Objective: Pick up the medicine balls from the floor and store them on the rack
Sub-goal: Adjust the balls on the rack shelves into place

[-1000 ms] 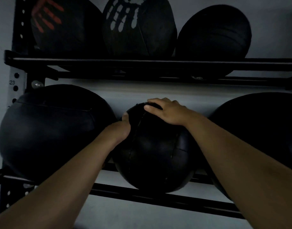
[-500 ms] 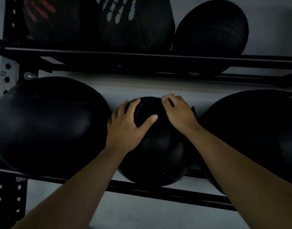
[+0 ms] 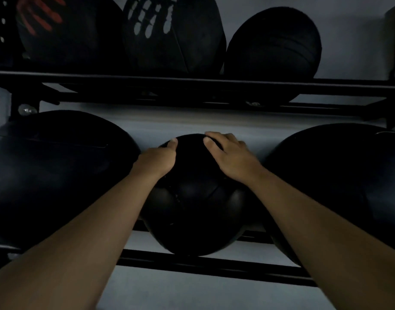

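Small round black leather medicine ball (image 3: 196, 198) seated on the lower rails of the black steel rack (image 3: 214, 267), wedged between two much larger black balls. Left hand (image 3: 157, 161) pressed against the small ball's upper left side, fingers curled round the far curve and mostly hidden, thumb up on top. Right hand (image 3: 231, 156) laid flat over the small ball's upper right, fingers (image 3: 211, 145) spread slightly and resting on the leather, not gripping. Big dark ball (image 3: 55, 175) touching the small ball's left side; another big dark ball (image 3: 339, 186) close on its right. Above the small ball, on the upper shelf: a black ball with a red handprint (image 3: 64, 30), a black ball with a white handprint (image 3: 169, 32), a plain ribbed black ball (image 3: 274, 43). Pale wall (image 3: 192, 121) behind the small ball. Dim light throughout.
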Tool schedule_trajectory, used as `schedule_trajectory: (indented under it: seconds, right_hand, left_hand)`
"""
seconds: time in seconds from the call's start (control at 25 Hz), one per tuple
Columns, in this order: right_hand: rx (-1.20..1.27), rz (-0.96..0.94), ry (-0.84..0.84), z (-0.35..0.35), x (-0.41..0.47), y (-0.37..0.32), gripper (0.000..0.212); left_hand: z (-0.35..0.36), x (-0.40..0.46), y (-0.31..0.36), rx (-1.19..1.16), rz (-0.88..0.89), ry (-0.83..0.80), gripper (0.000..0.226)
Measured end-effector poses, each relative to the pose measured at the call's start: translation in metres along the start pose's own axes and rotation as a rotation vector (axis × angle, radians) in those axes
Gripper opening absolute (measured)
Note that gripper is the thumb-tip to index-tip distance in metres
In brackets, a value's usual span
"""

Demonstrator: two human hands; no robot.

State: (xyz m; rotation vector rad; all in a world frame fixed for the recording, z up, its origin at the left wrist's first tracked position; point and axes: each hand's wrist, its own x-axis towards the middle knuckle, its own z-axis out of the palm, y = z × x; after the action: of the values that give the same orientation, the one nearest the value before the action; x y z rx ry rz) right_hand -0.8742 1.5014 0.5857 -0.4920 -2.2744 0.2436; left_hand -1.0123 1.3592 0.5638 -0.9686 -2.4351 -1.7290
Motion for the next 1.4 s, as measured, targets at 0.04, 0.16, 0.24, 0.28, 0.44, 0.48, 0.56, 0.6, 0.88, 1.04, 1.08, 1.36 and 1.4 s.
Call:
schedule_trajectory:
  seconds: [0.04,0.16,0.24,0.28,0.44,0.48,0.56,0.6,0.88,1.04,1.08,1.36,1.4]
  right_hand:
    - [-0.025,0.005,-0.014,0.000,0.002,0.000,0.056]
    - [0.101,0.012,0.079,0.006,-0.011,0.002,0.055]
    - [0.284,0.000,0.131,0.007,-0.022,0.016,0.050]
    - [0.349,0.001,0.143,0.009,-0.028,0.023,0.051]
    - [0.386,0.119,0.121,0.011,-0.036,0.026,0.064]
    - [0.355,0.142,0.087,0.008,-0.033,0.020,0.067]
    - [0.317,0.190,0.015,0.000,-0.024,0.009,0.077]
    - [0.307,0.202,-0.004,-0.003,-0.019,0.003,0.081]
    - [0.277,0.143,0.116,0.003,-0.013,0.008,0.063]
    - [0.120,0.173,0.095,0.017,-0.032,0.000,0.078]
    - [0.036,0.150,0.148,0.025,-0.039,-0.006,0.078]
    - [-0.200,-0.187,0.171,0.024,-0.044,0.009,0.074]
    - [-0.185,-0.165,0.163,0.021,-0.038,0.008,0.073]
  left_hand:
    - [0.002,-0.003,0.000,0.035,0.021,0.035,0.094]
    - [0.014,-0.023,-0.003,0.066,0.241,0.126,0.090]
    - [0.014,-0.035,-0.012,-0.006,0.313,0.110,0.094]
    - [0.014,-0.036,-0.012,-0.025,0.296,0.111,0.093]
    - [0.011,-0.023,-0.003,0.042,0.272,0.132,0.086]
    - [0.009,-0.017,-0.002,0.051,0.260,0.112,0.086]
    - [0.004,0.001,0.007,0.026,0.200,0.041,0.084]
    - [0.000,0.010,0.013,0.011,0.157,-0.008,0.083]
    - [0.013,0.010,0.007,-0.045,0.337,0.157,0.065]
    - [0.022,-0.016,-0.020,-0.026,0.555,0.173,0.063]
    - [0.020,-0.013,-0.019,-0.017,0.551,0.199,0.056]
    - [0.018,-0.002,-0.001,0.073,0.433,0.224,0.051]
    - [0.017,0.000,0.002,0.070,0.383,0.221,0.056]
